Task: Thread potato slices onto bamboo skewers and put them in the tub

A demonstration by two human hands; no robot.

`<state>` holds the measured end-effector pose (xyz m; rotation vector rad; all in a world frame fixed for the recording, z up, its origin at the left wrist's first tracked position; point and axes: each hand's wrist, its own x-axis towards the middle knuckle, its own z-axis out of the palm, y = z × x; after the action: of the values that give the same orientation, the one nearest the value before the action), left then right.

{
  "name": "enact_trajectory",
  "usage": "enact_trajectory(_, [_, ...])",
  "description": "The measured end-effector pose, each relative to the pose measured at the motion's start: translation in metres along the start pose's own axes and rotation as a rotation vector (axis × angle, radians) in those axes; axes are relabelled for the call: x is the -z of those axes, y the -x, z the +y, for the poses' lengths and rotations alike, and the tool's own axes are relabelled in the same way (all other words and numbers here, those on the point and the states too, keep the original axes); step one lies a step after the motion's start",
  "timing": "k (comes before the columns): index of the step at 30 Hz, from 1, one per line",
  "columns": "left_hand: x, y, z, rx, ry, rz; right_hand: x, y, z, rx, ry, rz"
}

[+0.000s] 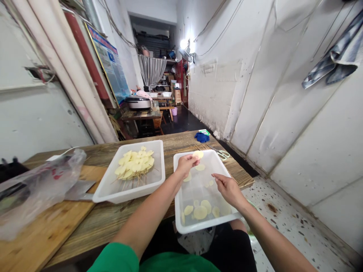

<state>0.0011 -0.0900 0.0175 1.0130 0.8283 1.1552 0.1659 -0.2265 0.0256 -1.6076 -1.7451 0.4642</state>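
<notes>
My left hand point(185, 163) pinches a pale potato slice point(198, 154) above the far end of a white plastic tray point(181, 196) that holds water and several loose slices point(200, 212). My right hand point(228, 188) hovers over the same tray's right side, fingers curled together; what it holds, if anything, is too small to see. To the left, a second white tray point(159, 166) carries skewered potato slices point(135, 163) piled on thin sticks.
Both trays rest on a wooden table point(113, 219). A cutting board point(42, 230) with a cleaver point(79, 190) and a clear plastic bag point(36, 189) lies at left. Scissors point(222, 153) and a blue cloth point(202, 137) sit at the far edge. A white wall runs along the right.
</notes>
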Motion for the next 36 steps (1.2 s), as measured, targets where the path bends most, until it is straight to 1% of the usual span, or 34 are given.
enact_trajectory(3, [0.0,0.001,0.004,0.081,0.074,0.05,0.0,0.001,0.0,0.02,-0.001,0.008])
enact_trajectory(6, [0.001,0.001,0.006,0.105,0.093,0.087,0.002,0.004,-0.001,0.004,-0.017,-0.014])
enact_trajectory(8, [0.002,0.0,0.007,0.117,0.145,0.101,0.004,0.005,-0.003,-0.008,-0.042,-0.046])
enact_trajectory(12, [0.003,0.001,0.011,0.143,0.282,0.076,0.006,0.005,-0.004,-0.006,-0.072,-0.076])
enact_trajectory(16, [0.004,0.001,0.011,0.146,0.303,0.017,0.006,0.003,-0.003,-0.011,-0.086,-0.073])
enact_trajectory(18, [0.004,0.0,0.01,0.119,0.294,0.032,0.005,0.003,-0.002,-0.012,-0.086,-0.059])
enact_trajectory(22, [0.005,-0.005,0.004,-0.017,0.216,0.185,0.005,0.004,-0.001,-0.014,-0.088,-0.005])
enact_trajectory(24, [0.004,-0.007,0.001,-0.089,0.185,0.235,0.004,0.006,-0.001,-0.012,-0.101,-0.008])
enact_trajectory(26, [0.004,-0.009,-0.001,-0.125,0.187,0.261,0.004,0.006,-0.001,-0.008,-0.108,-0.026])
enact_trajectory(29, [0.002,-0.009,-0.003,-0.135,0.194,0.267,0.003,0.007,-0.001,-0.005,-0.091,-0.048])
enact_trajectory(36, [0.001,-0.005,-0.002,-0.173,0.119,0.206,0.002,0.005,0.002,0.014,-0.006,-0.046])
